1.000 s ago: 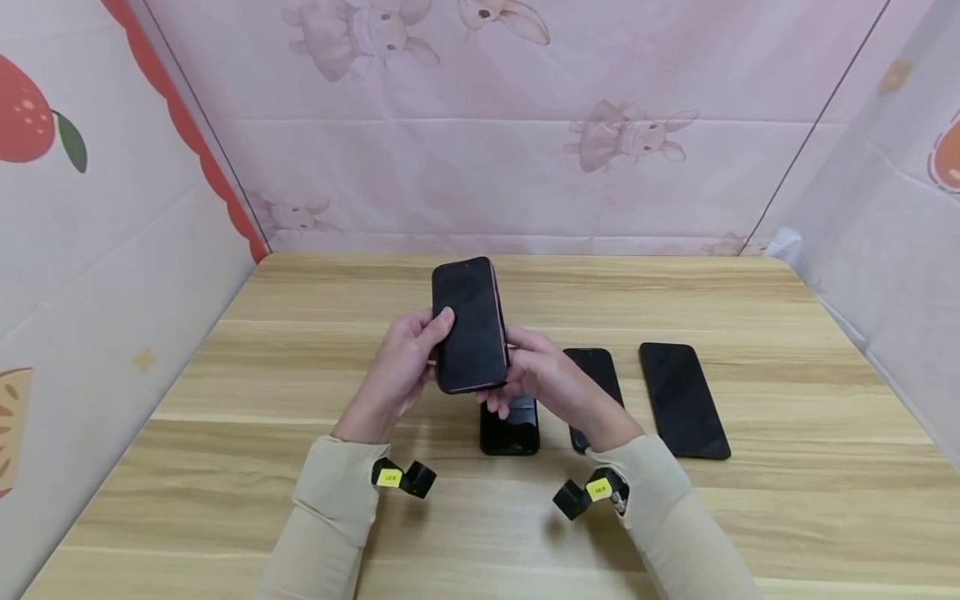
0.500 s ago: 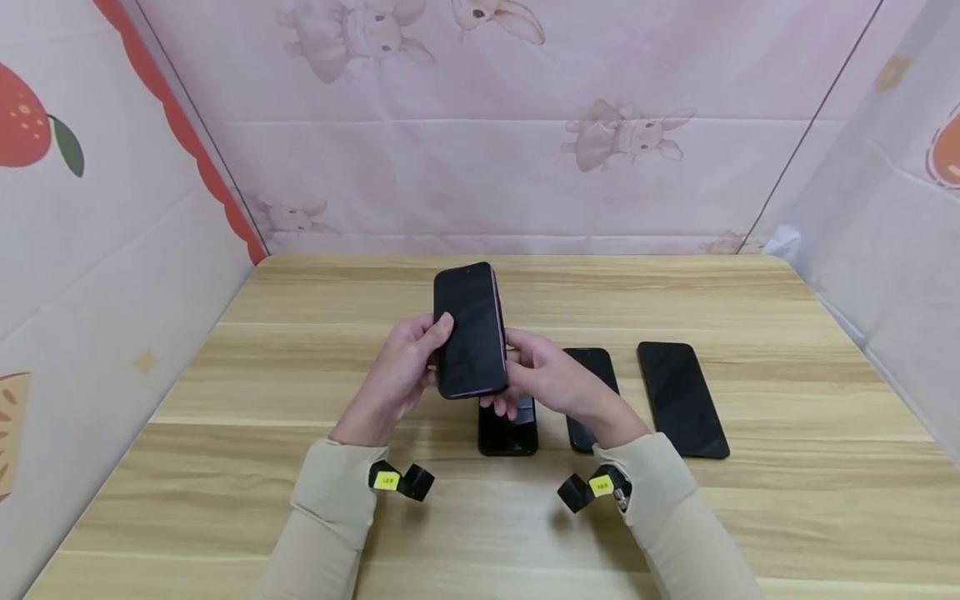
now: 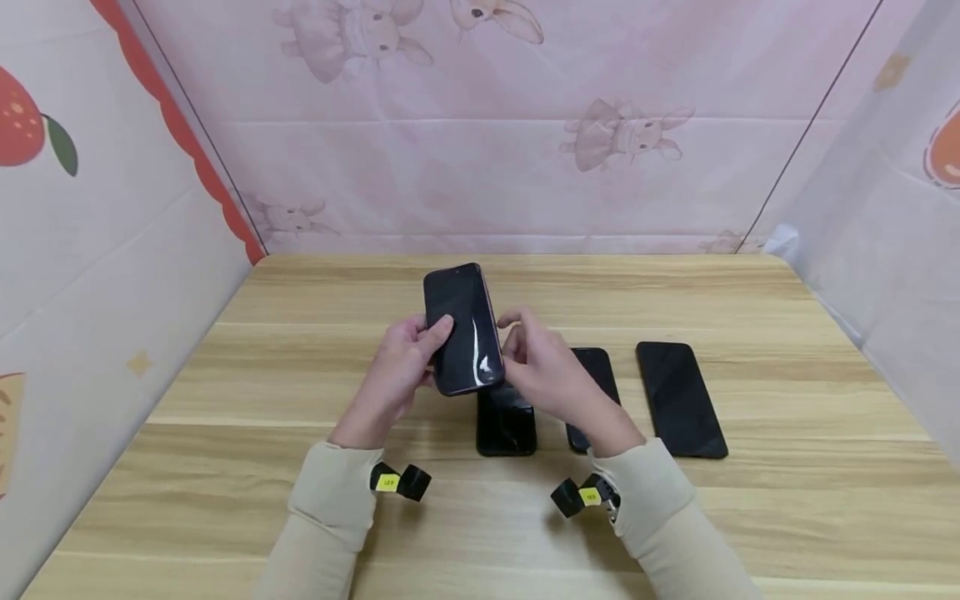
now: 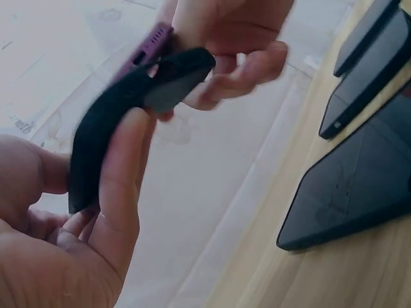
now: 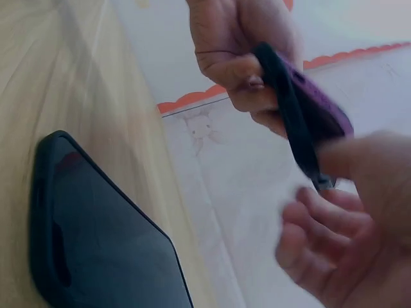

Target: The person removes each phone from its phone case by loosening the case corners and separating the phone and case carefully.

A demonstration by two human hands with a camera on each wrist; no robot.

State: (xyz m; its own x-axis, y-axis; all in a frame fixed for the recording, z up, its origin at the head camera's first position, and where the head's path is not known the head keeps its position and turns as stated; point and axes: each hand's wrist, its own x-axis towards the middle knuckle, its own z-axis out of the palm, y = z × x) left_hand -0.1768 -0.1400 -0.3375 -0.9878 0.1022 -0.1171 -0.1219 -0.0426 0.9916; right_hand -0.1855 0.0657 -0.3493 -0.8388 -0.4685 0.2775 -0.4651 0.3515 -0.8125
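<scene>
My left hand [image 3: 397, 358] grips a dark-screened phone [image 3: 459, 300] above the table, its thumb lying on the screen. The wrist views show a purple phone edge [image 4: 154, 45] with a port and speaker holes. Along it a black phone case [image 4: 90, 144] is bent and stands partly apart from the phone. My right hand [image 3: 551, 367] is at the lower right corner, thumb against the edge and fingers curled, pinching the case's end [image 5: 305, 151]. In the right wrist view, that thumb covers part of the phone.
Beneath the held phone lies another black phone [image 3: 507, 425] on the wooden table [image 3: 225, 467]. Two more dark phones lie to its right, one phone [image 3: 598, 367] partly behind my right wrist, the other phone [image 3: 682, 400] farther right. Printed cloth walls [image 3: 480, 183] enclose the table.
The held phone has shifted slightly left and its screen now catches a bright reflection. My right hand's fingers have come out from beneath the phone and curled up at its right side.
</scene>
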